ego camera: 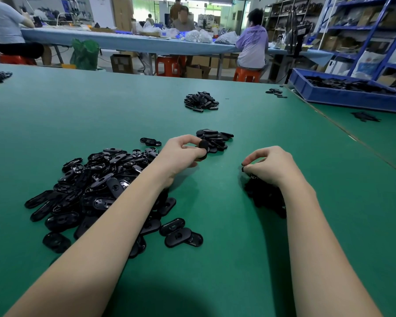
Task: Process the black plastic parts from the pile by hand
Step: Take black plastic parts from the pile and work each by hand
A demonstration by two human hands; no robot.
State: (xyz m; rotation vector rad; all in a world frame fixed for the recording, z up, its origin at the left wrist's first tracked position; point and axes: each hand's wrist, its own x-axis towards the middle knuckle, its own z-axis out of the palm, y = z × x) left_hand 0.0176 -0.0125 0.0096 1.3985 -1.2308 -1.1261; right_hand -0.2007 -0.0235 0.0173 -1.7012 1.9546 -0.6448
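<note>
A big pile of black oval plastic parts lies on the green table at my left. My left hand hovers over its right edge and pinches one black oval part between thumb and fingers. Just beyond that hand sits a small stack of black parts. My right hand is curled, pinching a small black piece at its fingertips. Under that wrist lies a dark heap of small black scraps.
Another heap of black parts sits farther back at the table's middle. A blue crate full of black parts stands at the back right. A few loose parts lie near it. People sit at a far table.
</note>
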